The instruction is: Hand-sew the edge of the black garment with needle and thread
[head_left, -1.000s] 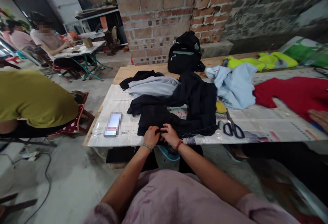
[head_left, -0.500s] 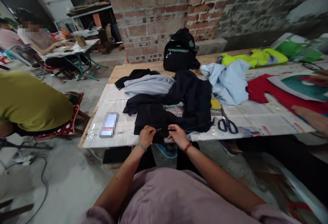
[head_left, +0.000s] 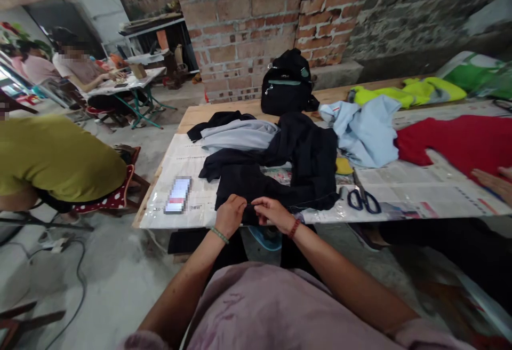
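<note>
Both hands meet over the near edge of the table, in front of a black garment (head_left: 248, 180). My left hand (head_left: 231, 215), with a green bead bracelet, is closed in a pinch on a thin needle, now barely visible. My right hand (head_left: 276, 214), wearing a red bead bracelet, pinches close to the needle's far end; anything between its fingertips is too small to make out. A pale line of thread runs along the garment's near edge, right of my hands. Dark-handled scissors (head_left: 364, 201) lie further right.
A phone (head_left: 178, 195) lies on the newspaper-covered table (head_left: 162, 171) at left. Grey cloth (head_left: 240, 135), a black backpack (head_left: 288, 84), a light-blue garment (head_left: 364, 131) and a red garment (head_left: 460, 139) are around. A co-worker's hand (head_left: 494, 182) rests at right. Another person (head_left: 60, 160) sits left.
My right hand has moved left, bringing its fingertips to my left hand's. The co-worker's iron on the red garment has left the view. The camera has turned slightly left.
</note>
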`<state>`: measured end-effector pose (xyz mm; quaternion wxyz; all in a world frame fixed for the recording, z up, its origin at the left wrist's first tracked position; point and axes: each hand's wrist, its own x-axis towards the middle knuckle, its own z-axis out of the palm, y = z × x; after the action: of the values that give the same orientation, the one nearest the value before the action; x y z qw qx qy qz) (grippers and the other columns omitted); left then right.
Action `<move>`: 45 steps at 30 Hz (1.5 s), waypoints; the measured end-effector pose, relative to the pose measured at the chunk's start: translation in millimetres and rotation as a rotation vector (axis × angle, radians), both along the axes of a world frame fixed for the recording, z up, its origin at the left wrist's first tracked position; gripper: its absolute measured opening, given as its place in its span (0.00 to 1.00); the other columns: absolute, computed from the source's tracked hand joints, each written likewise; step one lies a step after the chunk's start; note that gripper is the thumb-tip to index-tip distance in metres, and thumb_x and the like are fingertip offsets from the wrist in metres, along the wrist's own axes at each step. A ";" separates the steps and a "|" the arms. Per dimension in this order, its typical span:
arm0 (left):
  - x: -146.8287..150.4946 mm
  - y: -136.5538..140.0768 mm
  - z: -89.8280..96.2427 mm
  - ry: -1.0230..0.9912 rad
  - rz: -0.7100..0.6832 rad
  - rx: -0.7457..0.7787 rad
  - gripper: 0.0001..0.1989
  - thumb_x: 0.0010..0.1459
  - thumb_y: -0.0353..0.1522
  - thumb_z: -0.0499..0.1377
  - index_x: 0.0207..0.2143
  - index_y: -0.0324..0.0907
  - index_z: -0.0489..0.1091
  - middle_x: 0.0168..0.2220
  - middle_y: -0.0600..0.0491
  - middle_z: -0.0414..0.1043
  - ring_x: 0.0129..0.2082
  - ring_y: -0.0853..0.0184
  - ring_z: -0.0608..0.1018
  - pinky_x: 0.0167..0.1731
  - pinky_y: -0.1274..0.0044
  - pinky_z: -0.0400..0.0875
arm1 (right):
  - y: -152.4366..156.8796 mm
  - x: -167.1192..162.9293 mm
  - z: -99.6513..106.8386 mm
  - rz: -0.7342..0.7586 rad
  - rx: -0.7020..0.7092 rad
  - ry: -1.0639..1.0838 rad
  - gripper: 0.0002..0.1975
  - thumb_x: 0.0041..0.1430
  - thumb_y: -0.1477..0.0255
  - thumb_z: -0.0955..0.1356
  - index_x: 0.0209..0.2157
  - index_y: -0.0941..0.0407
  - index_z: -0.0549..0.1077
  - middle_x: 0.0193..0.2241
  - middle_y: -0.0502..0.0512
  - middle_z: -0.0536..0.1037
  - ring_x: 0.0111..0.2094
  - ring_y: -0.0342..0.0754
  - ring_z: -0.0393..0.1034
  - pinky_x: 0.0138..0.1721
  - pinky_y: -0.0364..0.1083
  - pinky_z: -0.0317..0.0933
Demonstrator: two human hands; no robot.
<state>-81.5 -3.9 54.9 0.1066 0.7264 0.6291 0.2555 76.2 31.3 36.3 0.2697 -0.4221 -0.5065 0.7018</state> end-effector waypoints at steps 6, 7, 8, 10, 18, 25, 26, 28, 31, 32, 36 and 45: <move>3.6 1.8 -4.9 0.054 -0.007 -0.002 0.09 0.57 0.29 0.49 0.32 0.44 0.68 0.33 0.53 0.67 0.31 0.71 0.71 0.32 0.81 0.64 | -0.3 16.8 -4.5 -0.136 0.107 -0.192 0.06 0.47 0.72 0.64 0.28 0.58 0.70 0.11 0.43 0.65 0.12 0.36 0.58 0.14 0.36 0.53; 4.5 2.2 -5.1 0.057 -0.012 -0.004 0.09 0.57 0.29 0.48 0.32 0.44 0.68 0.34 0.53 0.67 0.32 0.71 0.71 0.32 0.81 0.64 | 0.2 18.8 -5.4 -0.148 0.124 -0.220 0.07 0.47 0.71 0.64 0.28 0.58 0.71 0.10 0.43 0.63 0.11 0.37 0.57 0.14 0.36 0.52; 5.2 2.5 -5.0 0.060 -0.016 -0.007 0.09 0.57 0.29 0.48 0.32 0.44 0.68 0.34 0.53 0.67 0.32 0.71 0.71 0.32 0.81 0.64 | 0.7 20.6 -6.0 -0.159 0.134 -0.238 0.07 0.47 0.70 0.65 0.28 0.58 0.72 0.09 0.43 0.63 0.11 0.37 0.56 0.13 0.36 0.51; 6.0 2.9 -4.6 0.068 -0.022 -0.015 0.10 0.57 0.29 0.48 0.32 0.44 0.68 0.34 0.53 0.67 0.32 0.71 0.71 0.32 0.81 0.64 | 1.6 23.6 -6.7 -0.171 0.140 -0.256 0.09 0.46 0.69 0.65 0.29 0.58 0.73 0.11 0.44 0.65 0.11 0.36 0.55 0.13 0.37 0.50; -8.8 16.1 -8.3 0.089 0.018 -0.018 0.09 0.57 0.29 0.49 0.32 0.44 0.69 0.34 0.53 0.68 0.32 0.71 0.71 0.32 0.81 0.64 | 6.1 43.4 -10.4 -0.227 0.249 -0.371 0.11 0.44 0.67 0.66 0.25 0.59 0.74 0.14 0.46 0.68 0.13 0.36 0.54 0.15 0.37 0.49; -34.4 36.9 -18.6 0.231 0.125 -0.164 0.10 0.58 0.30 0.47 0.33 0.43 0.68 0.36 0.53 0.66 0.35 0.70 0.71 0.34 0.80 0.63 | 5.6 77.6 -15.6 -0.319 0.166 -0.422 0.13 0.43 0.64 0.66 0.27 0.60 0.74 0.08 0.44 0.62 0.10 0.37 0.53 0.13 0.38 0.46; -36.4 38.5 -20.8 0.251 0.152 -0.189 0.10 0.58 0.30 0.47 0.33 0.44 0.68 0.37 0.53 0.66 0.34 0.70 0.71 0.34 0.80 0.63 | 5.2 82.2 -16.5 -0.325 0.159 -0.424 0.14 0.44 0.64 0.66 0.27 0.60 0.74 0.07 0.44 0.62 0.10 0.37 0.53 0.13 0.38 0.46; -38.6 40.6 -24.9 0.286 0.205 -0.232 0.10 0.58 0.31 0.47 0.34 0.44 0.68 0.37 0.53 0.66 0.34 0.70 0.71 0.34 0.80 0.63 | 4.1 90.0 -18.0 -0.339 0.141 -0.404 0.13 0.43 0.64 0.66 0.27 0.61 0.73 0.07 0.44 0.62 0.09 0.37 0.54 0.13 0.38 0.46; -36.7 41.2 -26.1 0.342 0.248 -0.313 0.11 0.58 0.31 0.47 0.33 0.44 0.69 0.38 0.52 0.65 0.34 0.69 0.72 0.33 0.78 0.64 | 1.9 97.1 -17.6 -0.343 0.105 -0.347 0.12 0.43 0.65 0.67 0.26 0.61 0.72 0.07 0.44 0.62 0.09 0.36 0.53 0.12 0.37 0.46; -34.3 40.7 -24.3 0.360 0.250 -0.339 0.11 0.57 0.31 0.48 0.32 0.44 0.69 0.40 0.52 0.65 0.34 0.68 0.72 0.32 0.78 0.64 | 1.1 98.1 -16.5 -0.339 0.091 -0.329 0.12 0.42 0.66 0.67 0.26 0.61 0.72 0.07 0.44 0.62 0.09 0.36 0.53 0.12 0.37 0.45; -12.0 35.4 -6.4 0.332 0.247 -0.234 0.12 0.56 0.30 0.48 0.41 0.44 0.68 0.46 0.48 0.63 0.36 0.66 0.73 0.33 0.75 0.67 | -2.7 95.4 -9.0 -0.307 0.044 -0.284 0.10 0.42 0.67 0.67 0.24 0.61 0.71 0.07 0.43 0.61 0.09 0.35 0.52 0.11 0.37 0.44; 79.3 23.4 4.6 -0.196 -0.420 -0.082 0.16 0.52 0.25 0.52 0.45 0.39 0.65 0.41 0.49 0.70 0.39 0.69 0.72 0.42 0.76 0.67 | -7.0 81.7 6.9 -0.251 0.053 -0.238 0.08 0.42 0.69 0.66 0.22 0.60 0.71 0.09 0.44 0.63 0.09 0.35 0.53 0.10 0.36 0.45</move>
<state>-2.1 19.4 59.4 0.2477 0.8081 0.4606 0.2712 157.9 24.2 43.2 0.3042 -0.5548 -0.4966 0.5941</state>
